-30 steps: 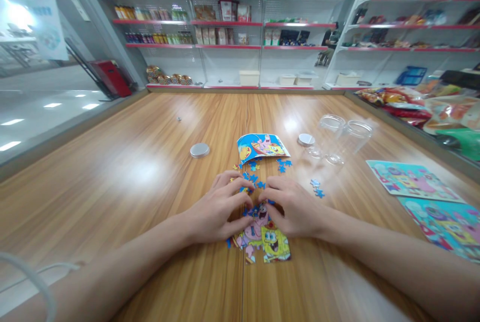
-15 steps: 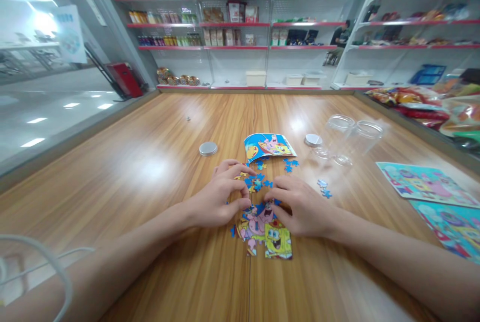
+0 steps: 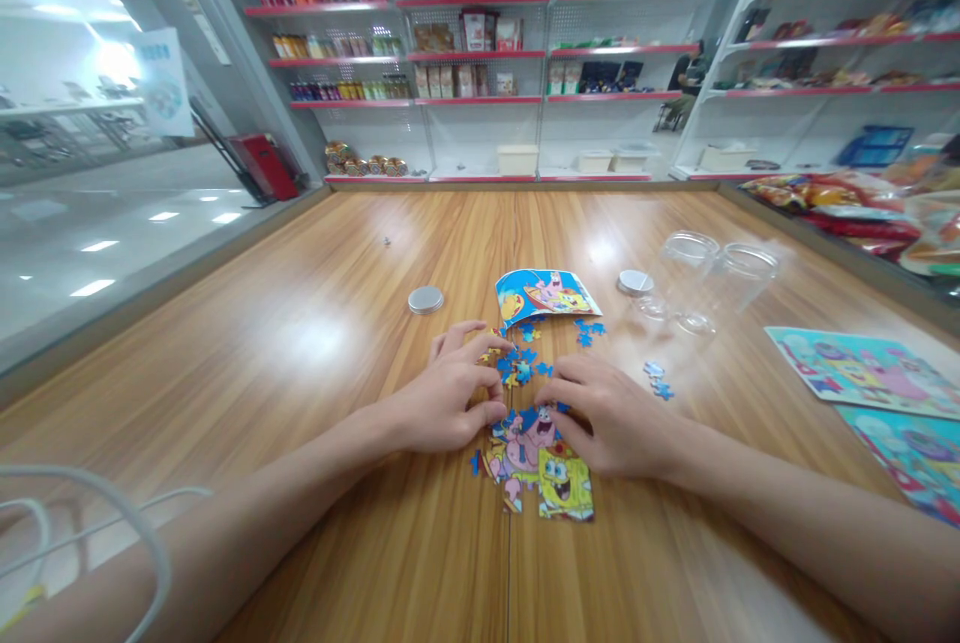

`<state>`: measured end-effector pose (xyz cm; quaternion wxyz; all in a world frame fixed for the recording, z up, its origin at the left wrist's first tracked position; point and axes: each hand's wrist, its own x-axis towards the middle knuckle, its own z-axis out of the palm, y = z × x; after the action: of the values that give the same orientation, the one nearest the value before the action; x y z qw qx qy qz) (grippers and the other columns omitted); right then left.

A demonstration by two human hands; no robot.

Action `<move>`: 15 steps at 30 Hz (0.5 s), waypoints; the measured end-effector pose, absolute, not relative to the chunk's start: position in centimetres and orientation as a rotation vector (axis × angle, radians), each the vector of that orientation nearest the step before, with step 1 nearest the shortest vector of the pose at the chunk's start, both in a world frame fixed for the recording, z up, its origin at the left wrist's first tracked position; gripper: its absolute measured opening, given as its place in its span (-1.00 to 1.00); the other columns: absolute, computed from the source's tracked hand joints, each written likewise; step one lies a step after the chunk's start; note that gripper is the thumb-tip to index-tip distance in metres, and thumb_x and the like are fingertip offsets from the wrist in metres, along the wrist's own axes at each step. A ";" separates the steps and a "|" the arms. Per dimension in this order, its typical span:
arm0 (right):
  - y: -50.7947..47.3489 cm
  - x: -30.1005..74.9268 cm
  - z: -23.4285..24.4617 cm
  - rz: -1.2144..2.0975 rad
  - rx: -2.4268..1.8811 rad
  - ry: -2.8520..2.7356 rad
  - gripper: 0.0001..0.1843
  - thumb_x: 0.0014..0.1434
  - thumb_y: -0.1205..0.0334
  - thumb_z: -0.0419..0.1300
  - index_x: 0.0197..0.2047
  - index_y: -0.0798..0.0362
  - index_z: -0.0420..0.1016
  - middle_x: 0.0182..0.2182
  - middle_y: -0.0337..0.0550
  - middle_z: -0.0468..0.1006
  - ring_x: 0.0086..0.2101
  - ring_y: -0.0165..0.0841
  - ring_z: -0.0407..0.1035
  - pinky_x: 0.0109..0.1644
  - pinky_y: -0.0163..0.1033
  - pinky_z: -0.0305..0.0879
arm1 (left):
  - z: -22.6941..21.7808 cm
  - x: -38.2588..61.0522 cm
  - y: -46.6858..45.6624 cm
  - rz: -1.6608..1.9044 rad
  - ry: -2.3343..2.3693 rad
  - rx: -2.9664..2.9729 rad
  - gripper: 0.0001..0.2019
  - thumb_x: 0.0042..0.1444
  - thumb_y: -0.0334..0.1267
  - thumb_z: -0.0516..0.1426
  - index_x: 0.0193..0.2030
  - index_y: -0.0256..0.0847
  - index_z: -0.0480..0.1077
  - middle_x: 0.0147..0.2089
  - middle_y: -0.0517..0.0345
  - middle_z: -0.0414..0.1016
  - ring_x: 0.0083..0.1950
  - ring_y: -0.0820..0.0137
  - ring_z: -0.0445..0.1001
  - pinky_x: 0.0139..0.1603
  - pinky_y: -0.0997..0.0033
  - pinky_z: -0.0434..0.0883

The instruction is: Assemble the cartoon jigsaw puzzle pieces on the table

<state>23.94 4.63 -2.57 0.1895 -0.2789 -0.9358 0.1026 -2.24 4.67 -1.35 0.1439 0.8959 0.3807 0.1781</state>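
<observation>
A partly joined jigsaw puzzle (image 3: 531,453) lies flat on the table, with a yellow square character and a pink one on it. My left hand (image 3: 450,393) rests at its upper left, fingers spread and curved. Its index finger reaches over the loose puzzle pieces (image 3: 519,363), while the thumb is by the puzzle's edge. At the upper right edge, my right hand (image 3: 600,413) pinches a small blue puzzle piece (image 3: 559,407), mostly hidden by the fingers. Behind the loose pieces stands a curled picture card (image 3: 549,295).
Two clear plastic jars (image 3: 690,273) lie to the right, near a silver lid (image 3: 634,282). Another lid (image 3: 426,299) is at left. More pieces (image 3: 658,380) and printed sheets (image 3: 862,368) lie rightward. A white cable (image 3: 154,553) loops over my left forearm.
The whole view has shifted slightly, so everything appears a little further right. Both hands keep nearly the same place at the puzzle; the right fingers have moved slightly at its upper edge.
</observation>
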 end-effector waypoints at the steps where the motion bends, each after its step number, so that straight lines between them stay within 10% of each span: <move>1: 4.7 23.9 -2.6 0.288 -0.783 -2.630 -0.84 0.24 0.37 0.14 -0.13 0.06 0.51 -0.28 -0.10 0.43 -0.24 -0.28 0.31 -0.18 -0.16 0.13 | -1.4 -2.3 4.7 0.522 1.077 2.591 -0.88 0.18 -0.27 0.25 -0.37 -0.17 0.55 0.28 0.04 0.33 0.42 -0.04 0.04 0.36 -0.37 0.09; 15: 5.1 23.6 -2.3 0.339 -0.741 -2.641 -0.84 0.27 0.35 0.12 -0.11 0.07 0.50 -0.24 -0.08 0.47 -0.22 -0.26 0.35 -0.14 -0.14 0.15 | 0.0 -3.1 4.7 0.344 1.012 2.618 -0.90 0.15 -0.41 0.21 -0.36 -0.18 0.53 0.44 0.14 0.18 0.52 -0.11 -0.11 0.39 -0.49 0.00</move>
<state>23.59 5.06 -2.28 0.1876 -0.2632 -0.9386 0.1204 -3.05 4.73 -0.01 0.1563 0.9145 0.3534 0.1203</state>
